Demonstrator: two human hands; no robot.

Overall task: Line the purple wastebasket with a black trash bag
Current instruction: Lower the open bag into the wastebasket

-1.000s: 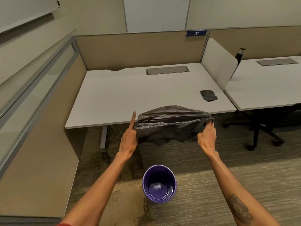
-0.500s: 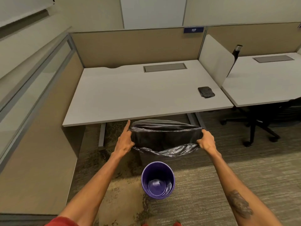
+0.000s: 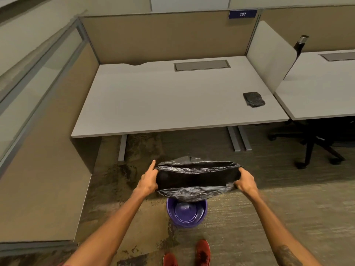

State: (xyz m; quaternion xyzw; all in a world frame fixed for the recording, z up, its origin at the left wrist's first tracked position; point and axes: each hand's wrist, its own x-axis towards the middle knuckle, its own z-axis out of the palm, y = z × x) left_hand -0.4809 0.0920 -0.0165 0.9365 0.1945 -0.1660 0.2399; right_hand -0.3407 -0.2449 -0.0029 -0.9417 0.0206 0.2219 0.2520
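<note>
The purple wastebasket (image 3: 187,215) stands upright on the carpet in front of my feet, its far rim hidden by the bag. I hold a black trash bag (image 3: 196,178) stretched wide just above it, mouth pulled open toward me. My left hand (image 3: 148,179) grips the bag's left edge, index finger pointing up. My right hand (image 3: 245,182) grips the right edge. The bag's lower lip hangs over the basket's far rim.
A white desk (image 3: 172,104) stands just beyond the basket, with a folded black bag (image 3: 254,99) near its right corner. Desk legs (image 3: 239,139) stand behind the bag. An office chair base (image 3: 311,148) is at right. A tan partition (image 3: 44,150) runs along the left.
Both hands have lowered the open bag from desk-edge height down to just above the wastebasket. The bag's mouth has been spread wider.
</note>
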